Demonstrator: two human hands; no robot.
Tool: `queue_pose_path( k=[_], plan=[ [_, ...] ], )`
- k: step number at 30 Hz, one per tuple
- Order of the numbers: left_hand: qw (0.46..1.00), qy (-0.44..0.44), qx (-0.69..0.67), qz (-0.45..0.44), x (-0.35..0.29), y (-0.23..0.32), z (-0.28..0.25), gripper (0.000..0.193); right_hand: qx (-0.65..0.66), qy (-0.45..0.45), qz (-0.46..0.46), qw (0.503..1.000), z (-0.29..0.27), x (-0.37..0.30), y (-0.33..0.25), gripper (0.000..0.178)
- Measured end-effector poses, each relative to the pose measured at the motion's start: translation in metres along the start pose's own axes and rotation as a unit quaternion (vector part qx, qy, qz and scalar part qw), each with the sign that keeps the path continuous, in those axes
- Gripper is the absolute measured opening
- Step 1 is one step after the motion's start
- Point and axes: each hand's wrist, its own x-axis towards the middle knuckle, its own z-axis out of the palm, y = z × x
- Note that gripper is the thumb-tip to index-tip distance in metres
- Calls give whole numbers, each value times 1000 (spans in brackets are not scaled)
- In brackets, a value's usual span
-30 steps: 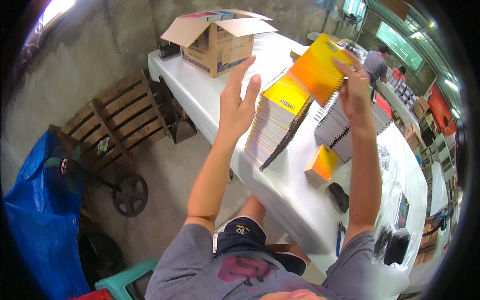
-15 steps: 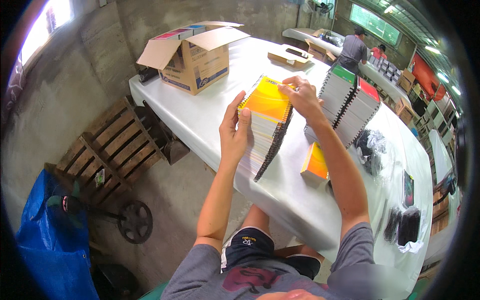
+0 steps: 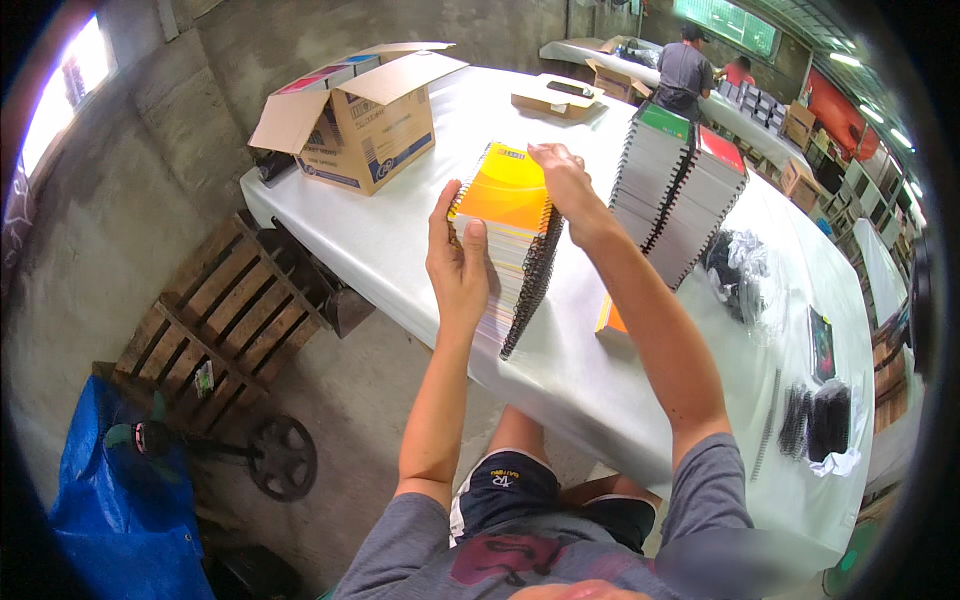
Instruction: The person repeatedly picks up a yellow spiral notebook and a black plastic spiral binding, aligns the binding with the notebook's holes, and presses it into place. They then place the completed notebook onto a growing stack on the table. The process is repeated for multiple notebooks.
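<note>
"Stack of spiral-bound notebooks, yellow-orange cover on top: where do you have it?"

"On the tabletop, upright, near the edge by the person's lap, between the two hands. I see the left hand cupped at its left side, thumb spread apart from the fingers. The right hand curls over the top cover's right edge; I cannot tell from my view whether those fingers pinch anything."

"How would it handle?"

"Heavy as a whole, I'd guess, though one notebook should be light. The paper looks firm, the cover glossy and perhaps slippery. The dark coils bunch along the right side and could snag or bend, so I'd press the paper blocks from both sides, low down, rather than pull on wire."

"And the containers?"

"Beyond the stack I have a cardboard box, flaps open, with red and blue tops showing inside. Right of it lies a shallow carton with a dark object in it that I can't identify. Over to the right, past the green-topped and red-topped stacks, a clear plastic bag seems to hold dark pieces. Nearer, a black bundle sits on white wrapping."
</note>
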Motion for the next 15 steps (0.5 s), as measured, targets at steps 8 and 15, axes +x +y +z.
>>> queue_pose_path(
  k=[8,15],
  plan=[
    [1000,22,-16,-4,3,8,-5,47,258,35,-43,964,-13,-23,11,58],
    [976,191,34,95,-4,29,-19,44,-138,117,10,983,-136,-52,180,84]
  ],
)
